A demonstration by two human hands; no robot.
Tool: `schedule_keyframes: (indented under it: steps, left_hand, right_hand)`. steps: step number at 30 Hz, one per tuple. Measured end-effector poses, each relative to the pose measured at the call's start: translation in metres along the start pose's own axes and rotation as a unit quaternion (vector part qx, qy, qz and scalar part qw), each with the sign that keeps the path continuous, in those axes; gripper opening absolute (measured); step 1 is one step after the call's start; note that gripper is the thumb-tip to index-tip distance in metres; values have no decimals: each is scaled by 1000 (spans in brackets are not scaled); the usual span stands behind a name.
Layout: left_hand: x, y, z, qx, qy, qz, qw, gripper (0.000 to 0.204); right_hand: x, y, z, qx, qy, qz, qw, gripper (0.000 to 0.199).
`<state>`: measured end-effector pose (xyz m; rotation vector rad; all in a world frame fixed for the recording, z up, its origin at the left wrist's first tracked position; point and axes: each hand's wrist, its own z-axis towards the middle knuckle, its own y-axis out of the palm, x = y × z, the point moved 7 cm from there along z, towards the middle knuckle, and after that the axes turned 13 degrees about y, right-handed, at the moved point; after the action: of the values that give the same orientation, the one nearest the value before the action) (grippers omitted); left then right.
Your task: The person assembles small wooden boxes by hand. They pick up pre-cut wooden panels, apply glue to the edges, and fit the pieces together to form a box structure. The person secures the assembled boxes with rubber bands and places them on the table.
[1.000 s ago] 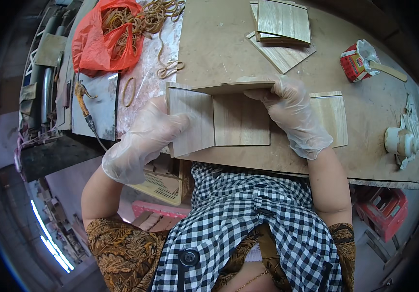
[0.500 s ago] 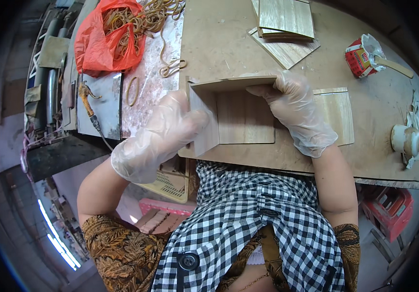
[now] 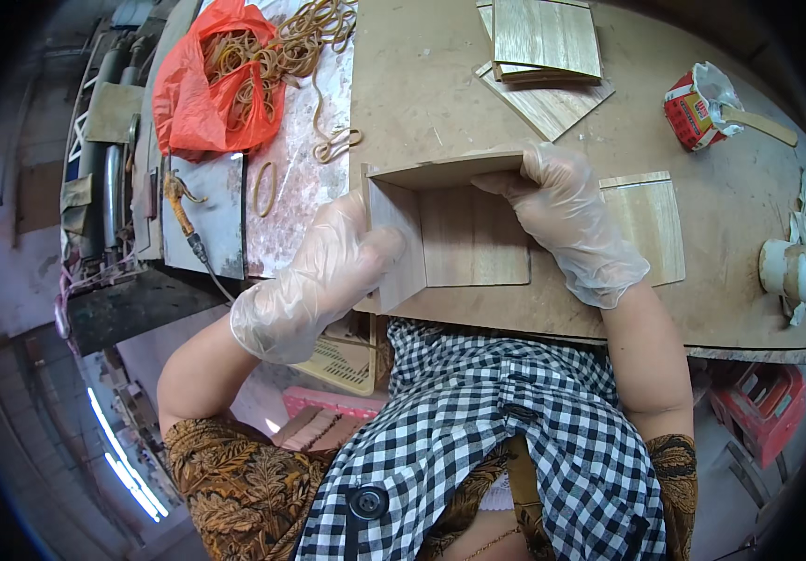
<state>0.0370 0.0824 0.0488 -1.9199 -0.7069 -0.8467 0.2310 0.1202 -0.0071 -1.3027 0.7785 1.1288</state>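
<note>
Three thin wooden panels meet as a partly built box at the table's near edge. The base panel (image 3: 478, 245) lies flat with pale grain showing. My left hand (image 3: 333, 266), in a clear plastic glove, grips the upright left side panel (image 3: 397, 245), thumb on its inner face. My right hand (image 3: 566, 210), gloved the same way, pinches the upright back panel (image 3: 445, 170) near its right end, fingers inside the corner. The two upright panels touch at the far left corner. Beside my right wrist lies a loose wooden panel (image 3: 651, 224).
Stacked wooden panels (image 3: 545, 42) lie at the far side. A red carton (image 3: 688, 117) with a wooden stick (image 3: 758, 124) in it and a white roll (image 3: 782, 269) are at right. Left stand a red plastic bag (image 3: 192, 107) of rubber bands (image 3: 300, 37) and a cabled tool (image 3: 178, 210).
Both hands keep their grips on the panels, with the box almost unmoved. The whole view has shifted slightly, so the left-side things appear a little farther right.
</note>
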Motion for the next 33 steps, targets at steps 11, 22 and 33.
schedule_keyframes:
  steps: [11, 22, 33]
  left_hand:
    - [-8, 1, 0, -83, -100, -18, 991, 48]
    - [-11, 3, 3, -59, -54, -2, 997, 26]
    - [-8, 9, 3, 17, -57, -85, 995, 30]
  right_hand:
    - [-2, 0, -1, 13, -23, 8, 1000, 9]
    - [-3, -1, -1, 18, -27, 9, 999, 12]
    - [-6, -1, -2, 25, -28, 20, 999, 14]
